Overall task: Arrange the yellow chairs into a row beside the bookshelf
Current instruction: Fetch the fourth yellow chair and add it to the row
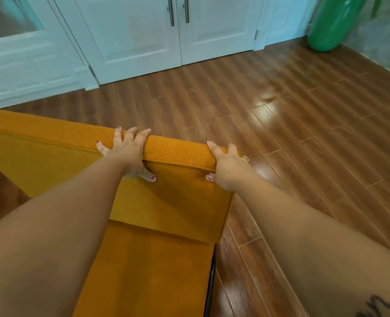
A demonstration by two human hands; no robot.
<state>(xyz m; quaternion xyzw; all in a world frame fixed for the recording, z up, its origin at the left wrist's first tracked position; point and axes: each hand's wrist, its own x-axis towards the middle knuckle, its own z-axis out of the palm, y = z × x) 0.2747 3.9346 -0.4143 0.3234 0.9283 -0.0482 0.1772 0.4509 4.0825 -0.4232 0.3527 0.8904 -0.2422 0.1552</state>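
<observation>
A yellow chair (171, 202) with mustard fabric fills the lower left of the head view; its padded backrest top runs from the left edge to the middle. My left hand (127, 152) grips the top edge of the backrest, fingers curled over it and thumb on the near side. My right hand (228, 163) grips the backrest's right corner the same way. A black metal leg (211, 282) shows under the seat at the right. No bookshelf or other yellow chair is in view.
White cabinet doors with metal handles (178, 10) line the far wall, with white panelling (29, 72) at the left. A green inflatable object (331, 21) leans in the far right corner. Brown wooden floor (303, 110) stretches ahead and to the right.
</observation>
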